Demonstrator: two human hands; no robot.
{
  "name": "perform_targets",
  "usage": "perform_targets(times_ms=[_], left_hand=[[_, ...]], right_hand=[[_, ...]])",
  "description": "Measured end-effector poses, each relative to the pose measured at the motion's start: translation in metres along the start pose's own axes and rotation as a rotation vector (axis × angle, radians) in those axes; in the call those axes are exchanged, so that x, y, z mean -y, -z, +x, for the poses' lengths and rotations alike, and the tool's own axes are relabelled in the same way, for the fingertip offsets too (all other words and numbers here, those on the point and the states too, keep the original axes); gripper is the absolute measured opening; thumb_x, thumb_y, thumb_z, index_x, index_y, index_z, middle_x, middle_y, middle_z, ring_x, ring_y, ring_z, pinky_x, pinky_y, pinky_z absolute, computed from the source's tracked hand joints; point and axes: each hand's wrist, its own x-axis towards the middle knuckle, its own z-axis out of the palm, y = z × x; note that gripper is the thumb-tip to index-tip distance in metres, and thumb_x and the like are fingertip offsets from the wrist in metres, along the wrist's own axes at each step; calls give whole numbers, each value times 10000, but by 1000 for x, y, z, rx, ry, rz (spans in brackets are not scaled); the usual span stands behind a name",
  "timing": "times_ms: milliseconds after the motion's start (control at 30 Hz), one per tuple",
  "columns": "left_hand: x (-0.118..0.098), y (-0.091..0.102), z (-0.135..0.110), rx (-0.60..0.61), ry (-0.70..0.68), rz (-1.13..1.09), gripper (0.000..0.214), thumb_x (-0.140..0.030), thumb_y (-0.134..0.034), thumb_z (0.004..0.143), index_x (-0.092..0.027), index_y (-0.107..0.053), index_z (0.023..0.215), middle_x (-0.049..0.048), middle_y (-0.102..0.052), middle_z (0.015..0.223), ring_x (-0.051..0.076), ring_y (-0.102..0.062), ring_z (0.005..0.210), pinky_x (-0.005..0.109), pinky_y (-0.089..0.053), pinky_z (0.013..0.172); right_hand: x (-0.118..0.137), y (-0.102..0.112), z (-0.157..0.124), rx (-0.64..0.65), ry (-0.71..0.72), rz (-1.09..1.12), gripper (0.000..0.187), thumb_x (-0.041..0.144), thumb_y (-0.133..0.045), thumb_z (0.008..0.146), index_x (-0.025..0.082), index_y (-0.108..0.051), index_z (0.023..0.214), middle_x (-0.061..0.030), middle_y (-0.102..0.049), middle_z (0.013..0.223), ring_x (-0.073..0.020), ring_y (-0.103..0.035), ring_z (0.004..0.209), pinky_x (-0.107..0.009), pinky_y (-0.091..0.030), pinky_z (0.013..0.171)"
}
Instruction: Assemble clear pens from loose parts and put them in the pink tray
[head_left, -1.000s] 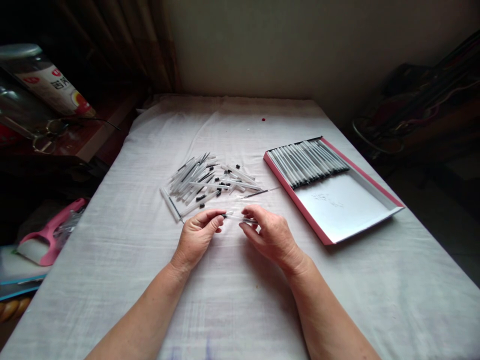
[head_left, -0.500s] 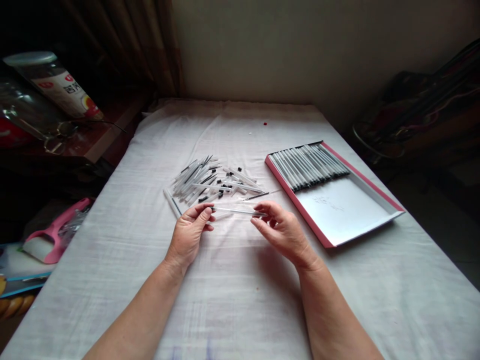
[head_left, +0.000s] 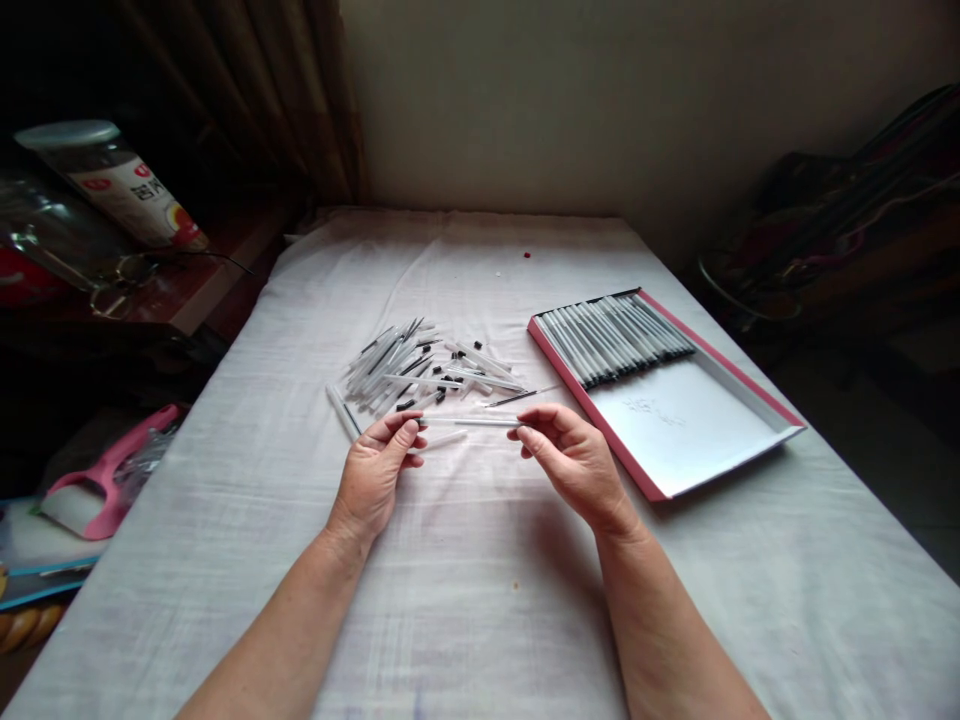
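One skinny pen (head_left: 487, 422), pinched between our left hand (head_left: 377, 465) and right hand (head_left: 574, 460); if we push crooked, it'll probably slip onto that messy pile (head_left: 381, 372).

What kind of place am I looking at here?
Probably a room in a home, not a factory floor: a cloth covers the table, a curtain hangs behind, and a labelled jar sits on the wooden furniture to the left.
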Motion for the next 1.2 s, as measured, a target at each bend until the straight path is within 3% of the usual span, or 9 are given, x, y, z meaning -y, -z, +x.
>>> perform_targets(times_ms=[133, 267, 400, 533, 667, 833, 1100, 1200], left_hand=[[0, 1, 0, 2, -3, 13, 443, -432, -850, 526, -158, -720, 849, 22, -676, 770, 94, -592, 610, 156, -468, 473], [2, 2, 1, 14, -4, 4, 425, -420, -847, 542, -160, -721, 853, 22, -678, 782, 90, -591, 618, 154, -469, 480], [2, 1, 0, 13, -3, 4, 418, -418, -846, 544, -161, -721, 848, 19, -676, 777, 89, -589, 617, 154, -467, 480], [0, 0, 0, 5, 4, 3, 437, -432, -852, 522, -160, -720, 837, 18, -675, 768, 89, -586, 611, 154, -463, 475], [0, 0, 0, 7, 0, 3, 434, -435, -848, 527, -162, -720, 839, 16, -672, 764, 89, -586, 614, 154, -463, 477], [0, 0, 0, 9, 1, 2, 438, -434, -850, 526, -157, -720, 838, 19, -671, 767, 90, -588, 615, 152, -461, 474], [2, 2, 0, 20, -6, 12, 425, -434, -845, 542, -161, -716, 840, 16, -667, 761, 92, -593, 618, 151, -466, 475], [1, 2, 1, 15, -13, 11, 418, -432, -840, 547, -160, -712, 837, 19, -670, 769, 95, -597, 618, 153, -463, 473]], right_hand=[[2, 0, 0, -12, 1, -33, 259, 424, -613, 838, 170, -640, 884, -49, -706, 712, -142, -632, 579, -273, -534, 556], [4, -1, 0, -9, 3, 12, 295, 419, -665, 790, 177, -632, 955, -51, -713, 758, -187, -684, 698, -276, -544, 556], [3, -1, 1, -8, 6, -39, 248, 421, -607, 843, 175, -633, 861, -50, -707, 716, -147, -635, 577, -281, -535, 554], [3, 0, 1, 3, 16, 30, 285, 408, -668, 790, 180, -620, 955, -45, -705, 750, -188, -687, 696, -275, -542, 562], [3, 1, 1, 16, 4, -16, 240, 412, -619, 833, 173, -623, 825, -50, -705, 712, -145, -634, 575, -271, -529, 545], [2, 0, 1, 25, -5, 7, 292, 415, -649, 809, 171, -617, 967, -51, -714, 751, -169, -669, 662, -271, -539, 561], [2, 1, 1, 39, -33, -106, 355, 483, -567, 855, 174, -618, 686, -46, -680, 628, -129, -583, 519, -256, -497, 523], [3, 0, 2, 47, -63, -76, 328, 491, -606, 818, 173, -644, 746, -51, -693, 667, -137, -599, 549, -266, -504, 540]])
